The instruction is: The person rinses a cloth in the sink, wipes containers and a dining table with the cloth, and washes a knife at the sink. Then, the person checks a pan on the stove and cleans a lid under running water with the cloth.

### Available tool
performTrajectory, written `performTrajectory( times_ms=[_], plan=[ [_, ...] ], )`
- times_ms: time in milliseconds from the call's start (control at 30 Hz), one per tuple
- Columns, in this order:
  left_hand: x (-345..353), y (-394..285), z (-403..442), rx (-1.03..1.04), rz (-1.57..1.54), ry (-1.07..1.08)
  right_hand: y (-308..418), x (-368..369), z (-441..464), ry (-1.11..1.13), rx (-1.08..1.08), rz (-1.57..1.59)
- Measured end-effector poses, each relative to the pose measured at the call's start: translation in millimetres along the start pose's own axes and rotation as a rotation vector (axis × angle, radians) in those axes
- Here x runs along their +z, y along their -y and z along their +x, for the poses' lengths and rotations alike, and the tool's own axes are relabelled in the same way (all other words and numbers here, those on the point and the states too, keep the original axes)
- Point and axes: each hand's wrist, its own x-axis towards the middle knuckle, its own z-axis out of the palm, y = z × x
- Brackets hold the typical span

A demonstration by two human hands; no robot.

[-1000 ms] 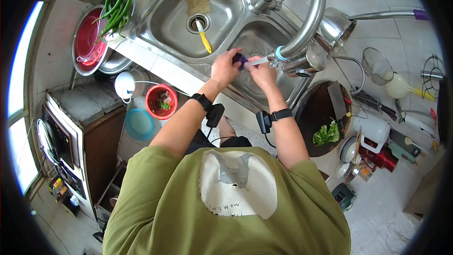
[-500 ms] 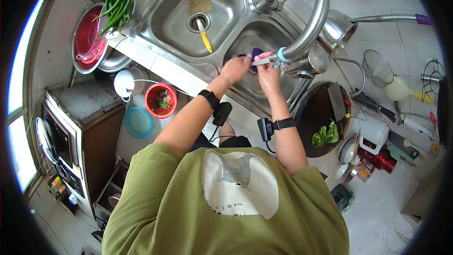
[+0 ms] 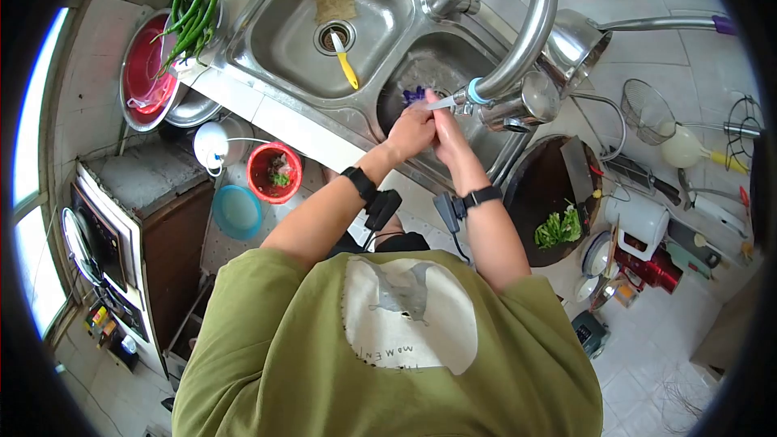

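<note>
The fingers (image 3: 420,111) of the left hand (image 3: 411,132) are laid over the fingers of the right hand (image 3: 447,134), and both hands are held together above the right basin (image 3: 455,52) of a steel double sink. Because the palms are hidden, it cannot be told whether anything is clasped between them. Water is directed onto them from a gooseneck faucet (image 3: 544,0). A dark purple item (image 3: 413,95) is seen inside the same basin, just beyond the fingertips. A black band is worn on each wrist.

In the left basin (image 3: 285,40), a yellow-handled paring knife (image 3: 346,70) is laid with its blade tip over the drain, and a tan cloth (image 3: 335,2) is spread near it. To the right, a round chopping board (image 3: 528,202) is occupied by a cleaver (image 3: 578,174) and cut leafy greens (image 3: 558,229). Long green chillies (image 3: 196,20) are piled at the counter's left end. On the floor below, a red bucket (image 3: 279,198) is placed beside a blue basin (image 3: 237,212).
</note>
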Motion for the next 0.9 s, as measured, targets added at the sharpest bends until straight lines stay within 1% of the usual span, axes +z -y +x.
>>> performTrajectory(
  times_ms=[67, 100, 133, 167, 200, 233, 267, 300, 333, 367, 400, 433, 467, 500, 533, 567, 600, 667, 700, 767, 800, 833, 867, 900],
  plan=[
    [-18, -21, -14, -0.140, -0.350, -0.017, -20, -7, 35, 0.122, -0.168, -0.155],
    [-35, -29, -18, -0.357, -0.529, -0.011, -21, -5, 37, 0.124, -0.167, -0.151],
    [-49, -34, -20, -0.572, -0.706, -0.006, -17, -1, 38, -0.015, -0.266, -0.347],
    [-57, -42, -21, -0.628, -0.878, -0.124, -14, 2, 38, -0.156, -0.360, -0.546],
    [-58, -37, -19, -0.632, -0.880, -0.129, -11, 6, 35, -0.296, -0.451, -0.747],
    [-56, -29, -13, -0.680, -0.943, -0.111, 15, 25, -1, -0.256, -0.501, -0.905],
    [-56, -23, -7, -0.726, -1.005, -0.091, 11, 27, -13, -0.254, -0.500, -0.908],
    [-57, -25, -2, -0.729, -1.160, -0.010, 8, 28, -22, -0.208, -0.670, -1.040],
    [-52, -17, 9, -0.724, -1.166, -0.009, 5, 28, -30, -0.161, -0.842, -1.172],
    [-46, -9, 21, -0.738, -1.343, 0.032, -5, 26, -36, -0.183, -0.964, -1.197],
    [-40, -2, 29, -0.752, -1.520, 0.077, -8, 27, -49, -0.167, -0.992, -1.109],
    [-41, -5, 32, -0.795, -1.635, 0.079, -6, 24, -64, -0.086, -0.876, -1.075],
    [-41, -9, 33, -0.794, -1.638, 0.083, -3, 22, -74, -0.007, -0.760, -1.034],
    [-37, -10, 33, -0.821, -1.640, 0.037, -2, 16, -76, -0.010, -0.760, -1.036],
    [-36, -14, 33, -0.850, -1.641, -0.009, 1, 8, -78, -0.081, -0.651, -1.012],
    [-31, -7, 33, -0.815, -1.606, 0.017, 4, -1, -79, -0.150, -0.543, -0.984],
    [-29, -9, 30, -0.818, -1.604, 0.019, -1, -19, -62, -0.253, -0.544, -0.927],
    [-27, -13, 22, -0.816, -1.496, 0.035, 5, -37, -33, -0.411, -0.374, -0.886],
    [-24, -10, 19, -0.814, -1.488, 0.049, 6, -37, -22, -0.411, -0.373, -0.882],
    [-19, -8, 13, -0.787, -1.446, 0.034, 6, -34, -1, -0.087, 0.020, -0.131],
    [-19, -8, 9, -0.756, -1.408, 0.017, -1, -32, 13, -0.084, 0.020, -0.127],
    [-24, -21, 5, -0.778, -1.329, -0.098, -13, -28, 28, -0.113, -0.157, -0.305],
    [-26, -17, 4, -0.780, -1.324, -0.101, -24, -27, 42, -0.141, -0.334, -0.482],
    [-28, -8, 3, -0.754, -1.128, -0.168, -30, -34, 55, -0.149, -0.405, -0.631]
  ],
)
